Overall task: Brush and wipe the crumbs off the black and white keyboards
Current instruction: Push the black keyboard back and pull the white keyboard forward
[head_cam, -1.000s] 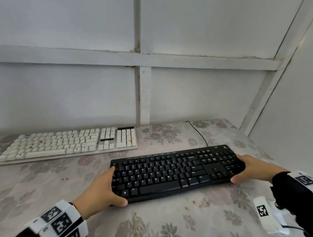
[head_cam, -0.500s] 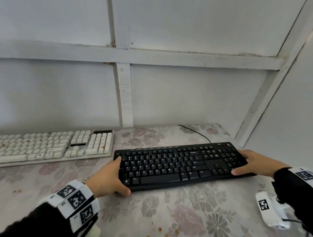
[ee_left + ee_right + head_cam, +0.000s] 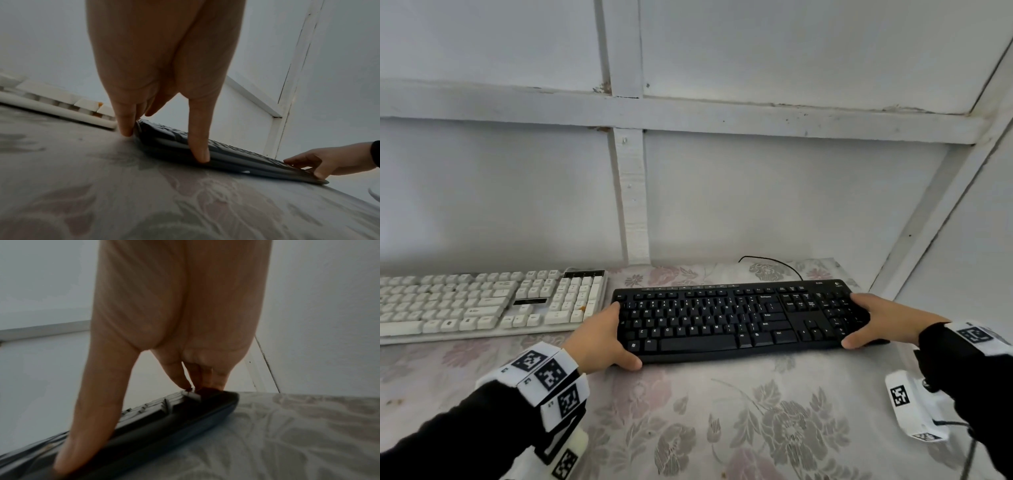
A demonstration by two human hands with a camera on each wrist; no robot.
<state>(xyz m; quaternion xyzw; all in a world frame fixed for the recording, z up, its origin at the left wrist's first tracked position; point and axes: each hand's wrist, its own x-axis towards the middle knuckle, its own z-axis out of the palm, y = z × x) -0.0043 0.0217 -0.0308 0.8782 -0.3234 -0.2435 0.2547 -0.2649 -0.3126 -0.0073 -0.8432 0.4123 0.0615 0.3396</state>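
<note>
White keyboard (image 3: 482,305) cropped left; crumbs indistinct.

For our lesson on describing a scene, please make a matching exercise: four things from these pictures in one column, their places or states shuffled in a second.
1. black keyboard
2. white keyboard
3. left hand
4. thin black cable

a. grips one keyboard's left end
b. runs behind a keyboard
c. held at both ends
d. untouched, orange crumb on keys

Pairs: 1-c, 2-d, 3-a, 4-b
</note>
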